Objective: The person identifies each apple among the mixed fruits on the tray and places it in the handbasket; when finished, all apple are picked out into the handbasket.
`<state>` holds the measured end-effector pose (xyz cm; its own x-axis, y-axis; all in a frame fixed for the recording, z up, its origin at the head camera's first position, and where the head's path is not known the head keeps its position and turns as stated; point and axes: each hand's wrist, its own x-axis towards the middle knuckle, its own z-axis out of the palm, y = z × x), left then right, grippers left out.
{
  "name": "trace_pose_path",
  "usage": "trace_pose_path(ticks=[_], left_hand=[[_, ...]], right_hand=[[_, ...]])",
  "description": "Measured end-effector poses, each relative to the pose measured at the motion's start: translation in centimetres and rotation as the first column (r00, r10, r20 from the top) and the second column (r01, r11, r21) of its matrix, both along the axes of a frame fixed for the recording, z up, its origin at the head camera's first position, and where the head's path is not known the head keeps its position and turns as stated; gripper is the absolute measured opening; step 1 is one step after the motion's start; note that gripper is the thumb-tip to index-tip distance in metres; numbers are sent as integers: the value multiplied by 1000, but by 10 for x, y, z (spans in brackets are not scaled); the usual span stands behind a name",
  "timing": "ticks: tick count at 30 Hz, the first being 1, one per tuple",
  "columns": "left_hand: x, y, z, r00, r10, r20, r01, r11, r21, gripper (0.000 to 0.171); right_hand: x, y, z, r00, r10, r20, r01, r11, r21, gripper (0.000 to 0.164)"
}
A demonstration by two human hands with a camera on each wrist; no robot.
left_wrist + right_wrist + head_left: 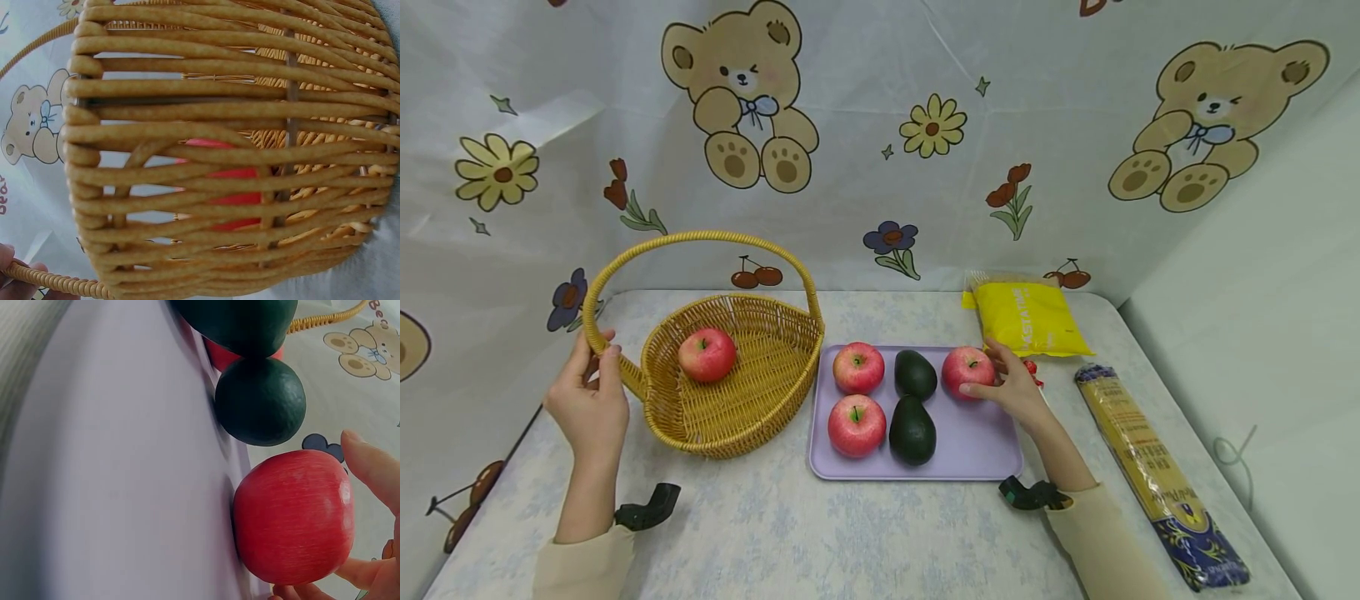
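My left hand (591,404) holds the yellow woven basket (737,450) by the lower left of its arched handle (700,237). One red apple (707,355) lies inside, partly visible through the weave in the left wrist view. My right hand (1017,387) is around another apple (967,372) at the right end of the lilac tray (917,472), thumb in front and fingers behind it. That apple rests on the tray. Also on the tray are two apples (858,368) at the left and two dark green avocados (913,431) in the middle.
Behind the right hand lies a yellow packet (1030,319), with a small red item (1033,372) peeking out beside the wrist. A long pasta packet (1157,475) stretches along the table's right side. A bear-print curtain (850,75) hangs behind the table.
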<state>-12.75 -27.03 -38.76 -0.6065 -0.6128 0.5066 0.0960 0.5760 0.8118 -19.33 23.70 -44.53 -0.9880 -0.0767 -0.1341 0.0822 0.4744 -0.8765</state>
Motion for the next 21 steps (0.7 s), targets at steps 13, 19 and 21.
trace_pose_path(ticks=[13, 19, 21], left_hand=[[-1, 0, -1, 1000, 5, -9, -5, 1000, -10, 30], [-1, 0, -1, 1000, 3, -17, -3, 1000, -12, 30], [-1, 0, -1, 1000, 5, -17, -5, 1000, -10, 30]], right_hand=[[0, 0, -3, 1000, 6, 22, -7, 999, 53, 103], [1, -1, -3, 999, -3, 32, -1, 995, 98, 102], [1, -2, -2, 999, -4, 32, 0, 994, 108, 100]])
